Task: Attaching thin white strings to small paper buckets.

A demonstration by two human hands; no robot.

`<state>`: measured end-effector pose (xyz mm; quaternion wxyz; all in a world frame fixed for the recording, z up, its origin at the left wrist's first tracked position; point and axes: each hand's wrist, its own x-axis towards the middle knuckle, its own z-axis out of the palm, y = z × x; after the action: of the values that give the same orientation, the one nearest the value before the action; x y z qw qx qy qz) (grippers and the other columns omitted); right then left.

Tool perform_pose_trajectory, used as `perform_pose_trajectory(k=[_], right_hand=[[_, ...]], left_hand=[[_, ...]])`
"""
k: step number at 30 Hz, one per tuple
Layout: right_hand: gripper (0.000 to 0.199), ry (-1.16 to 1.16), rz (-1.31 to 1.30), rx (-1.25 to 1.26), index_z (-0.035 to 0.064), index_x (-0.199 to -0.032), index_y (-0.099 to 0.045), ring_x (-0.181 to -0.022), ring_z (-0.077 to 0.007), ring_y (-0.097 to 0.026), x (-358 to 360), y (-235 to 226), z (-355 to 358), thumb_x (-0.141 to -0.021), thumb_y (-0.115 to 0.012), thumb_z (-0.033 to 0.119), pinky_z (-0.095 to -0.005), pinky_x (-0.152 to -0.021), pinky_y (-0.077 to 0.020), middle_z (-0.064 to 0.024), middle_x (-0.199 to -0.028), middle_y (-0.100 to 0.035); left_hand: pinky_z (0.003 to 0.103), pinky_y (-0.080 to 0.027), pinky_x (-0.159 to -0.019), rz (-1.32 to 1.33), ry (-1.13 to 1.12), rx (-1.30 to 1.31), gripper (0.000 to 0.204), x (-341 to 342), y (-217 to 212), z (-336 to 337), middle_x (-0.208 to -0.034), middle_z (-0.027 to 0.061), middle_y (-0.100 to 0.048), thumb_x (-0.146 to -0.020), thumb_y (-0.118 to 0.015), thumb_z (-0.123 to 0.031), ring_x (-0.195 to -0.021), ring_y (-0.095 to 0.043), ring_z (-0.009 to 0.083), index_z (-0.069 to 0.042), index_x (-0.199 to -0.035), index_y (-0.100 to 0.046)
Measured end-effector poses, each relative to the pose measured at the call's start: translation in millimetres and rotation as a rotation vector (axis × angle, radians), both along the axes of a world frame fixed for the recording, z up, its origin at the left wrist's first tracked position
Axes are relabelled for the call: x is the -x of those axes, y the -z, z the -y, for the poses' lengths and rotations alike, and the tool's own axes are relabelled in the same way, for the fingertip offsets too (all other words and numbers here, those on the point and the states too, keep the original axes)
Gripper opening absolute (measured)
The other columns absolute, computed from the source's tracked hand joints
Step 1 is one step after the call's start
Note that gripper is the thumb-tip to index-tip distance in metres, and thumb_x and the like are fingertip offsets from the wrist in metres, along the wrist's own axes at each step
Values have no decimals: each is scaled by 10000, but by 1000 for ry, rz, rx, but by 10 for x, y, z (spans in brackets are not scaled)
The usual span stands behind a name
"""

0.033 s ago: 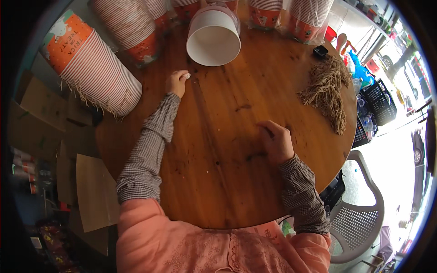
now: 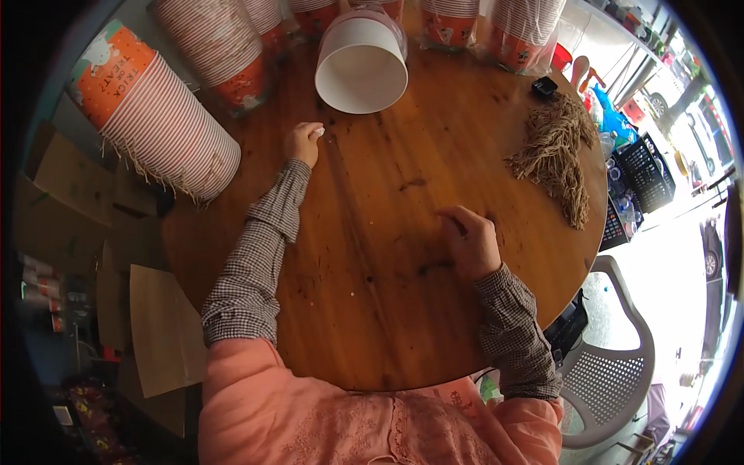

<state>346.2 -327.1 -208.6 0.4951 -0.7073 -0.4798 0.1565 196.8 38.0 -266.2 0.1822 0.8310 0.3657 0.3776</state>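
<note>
My left hand is stretched forward over the table, just below and left of a large white paper tub that lies on its side with its mouth toward me. Its thumb and fingertips pinch a small white scrap, too small to name more exactly. Nearer to me, on the right, my right hand rests loosely at the tabletop. The index finger points left, apart from the other fingers, which are bent and partly hidden. Nothing shows in that hand.
Stacked orange-and-white paper tubs lean at the left of the round wooden table; several wrapped stacks line its far edge. A bundle of brown cords and a small black object lie right. A grey chair stands at lower right.
My left hand has shifted very slightly to the right, still pinching the white scrap. My right hand keeps its place.
</note>
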Motion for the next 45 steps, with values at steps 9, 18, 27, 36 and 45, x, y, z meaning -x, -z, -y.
perform_pose_trajectory(k=[9, 18, 27, 36, 45], right_hand=[[141, 3, -15, -31, -15, -1004, -658, -674, -119, -621, -125, 148, 92, -898, -594, 52, -259, -628, -497, -78, -741, -640], [132, -21, 20, -112, 2, -982, -666, -659, -210, -639, -41, 160, 130, -878, -610, 60, -299, -618, -500, -147, -783, -656], [126, -28, 19, -197, 11, -975, -666, -692, -221, -670, -22, 111, 162, -875, -607, 59, -299, -626, -517, -141, -782, -667], [135, 163, 2, -261, 8, -970, -669, -677, -180, -671, -515, 175, 244, -886, -598, 85, -293, -635, -519, -117, -741, -674], [159, 319, -133, -238, 10, -975, -688, -652, -124, -663, -1057, 165, 441, -889, -599, 110, -279, -593, -523, -89, -736, -690]], left_hand=[[302, -538, -801, -90, 680, 39, 134, 614, -234, 2246, -992, 70, -708, -829, -664, 20, -921, -652, 208, -49, -929, -720], [338, -518, -819, -67, 105, 42, 138, 1796, -541, 2429, -1013, 112, -667, -873, -621, 7, -939, -636, 240, -13, -995, -682], [397, -488, -773, -215, 178, -41, 218, 1067, -231, 3335, -989, 189, -554, -851, -568, 36, -917, -573, 358, 29, -1069, -570], [404, -490, -782, -36, 487, 12, 163, -212, -287, 3895, -931, 191, -588, -842, -571, 30, -910, -594, 378, 7, -996, -617], [362, -509, -729, 23, 208, -49, 143, 209, 62, 2544, -917, 136, -594, -899, -594, -50, -878, -602, 280, 2, -1030, -622]])
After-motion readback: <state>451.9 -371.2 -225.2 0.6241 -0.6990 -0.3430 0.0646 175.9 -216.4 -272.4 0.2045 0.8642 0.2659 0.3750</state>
